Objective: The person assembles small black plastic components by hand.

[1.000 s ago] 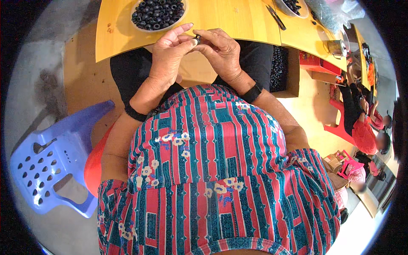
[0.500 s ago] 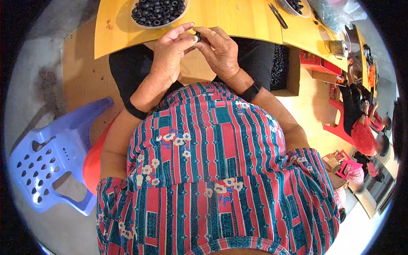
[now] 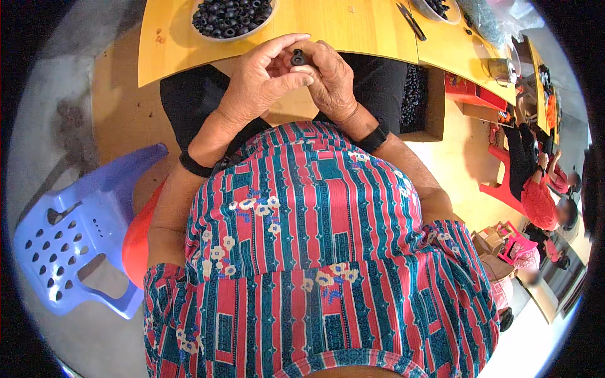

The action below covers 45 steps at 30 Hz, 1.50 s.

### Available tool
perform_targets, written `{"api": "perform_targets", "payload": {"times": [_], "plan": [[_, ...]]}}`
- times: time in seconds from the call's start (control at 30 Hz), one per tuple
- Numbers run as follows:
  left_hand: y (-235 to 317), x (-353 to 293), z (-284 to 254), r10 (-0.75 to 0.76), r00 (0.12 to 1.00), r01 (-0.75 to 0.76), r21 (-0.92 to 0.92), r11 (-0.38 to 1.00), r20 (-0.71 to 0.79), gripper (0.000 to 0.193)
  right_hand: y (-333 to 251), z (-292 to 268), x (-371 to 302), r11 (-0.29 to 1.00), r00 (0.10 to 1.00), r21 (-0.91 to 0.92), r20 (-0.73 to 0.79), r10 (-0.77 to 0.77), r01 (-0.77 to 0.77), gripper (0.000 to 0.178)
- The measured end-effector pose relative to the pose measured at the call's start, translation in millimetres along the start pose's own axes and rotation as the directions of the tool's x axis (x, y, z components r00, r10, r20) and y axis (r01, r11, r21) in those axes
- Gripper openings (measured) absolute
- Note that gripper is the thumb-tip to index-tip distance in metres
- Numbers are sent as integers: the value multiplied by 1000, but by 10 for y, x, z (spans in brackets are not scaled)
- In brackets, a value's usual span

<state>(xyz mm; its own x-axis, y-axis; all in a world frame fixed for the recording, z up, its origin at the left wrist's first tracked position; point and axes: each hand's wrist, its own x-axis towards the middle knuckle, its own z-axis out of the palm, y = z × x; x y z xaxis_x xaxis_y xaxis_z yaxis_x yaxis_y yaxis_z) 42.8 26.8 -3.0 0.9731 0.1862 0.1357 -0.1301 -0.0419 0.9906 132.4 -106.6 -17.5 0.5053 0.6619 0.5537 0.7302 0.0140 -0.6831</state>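
A small black ring-shaped part [image 3: 298, 58], its hole facing up, sits between my two hands just off the table's near edge. My right hand [image 3: 334, 79] is closed, pinching the part from the right. From the other side my left hand [image 3: 257, 79] curls around it, thumb stretched below the part and fingers behind it; the exact left fingertip contact is partly hidden. Just beyond my left hand on the table stands a pale round bowl [image 3: 249, 36] heaped with black ring-shaped parts [image 3: 232, 17].
Scissors-like dark snips [image 3: 411, 22] and a second bowl [image 3: 450, 20] lie on the yellow table [image 3: 340, 25]. Below it, an open carton [image 3: 435, 104] holds many small dark pieces. A metal mug [image 3: 501, 70] stands rightward. A blue plastic chair [image 3: 82, 233] is at left; people sit far right.
My left hand has turned, its thumb lowered and its fingers closed in around the part. The black part now shows its round hole upward. My arms have shifted slightly.
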Motion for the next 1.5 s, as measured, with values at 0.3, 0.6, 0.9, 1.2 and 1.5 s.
{"api": "perform_targets", "payload": {"times": [0.3,0.6,0.9,1.2,1.5], "plan": [[131,-10,25,98,995,-93,187,978,-18,53,-16,-27,-10,999,1000,48,2,-11,11,30],[91,-10,113,62,994,-68,-54,996,-91,43,-76,-46,4,997,999,64,-21,39,-37,29],[115,-44,61,-181,978,125,-392,911,-108,38,-65,-36,-12,973,979,134,-50,197,-188,31],[96,-42,114,-200,953,101,-380,919,-229,35,-105,-134,27,975,990,172,0,144,-142,33],[76,-37,127,-15,967,-20,-134,991,-254,38,-94,-97,47,875,938,363,-12,347,-319,15]]}}
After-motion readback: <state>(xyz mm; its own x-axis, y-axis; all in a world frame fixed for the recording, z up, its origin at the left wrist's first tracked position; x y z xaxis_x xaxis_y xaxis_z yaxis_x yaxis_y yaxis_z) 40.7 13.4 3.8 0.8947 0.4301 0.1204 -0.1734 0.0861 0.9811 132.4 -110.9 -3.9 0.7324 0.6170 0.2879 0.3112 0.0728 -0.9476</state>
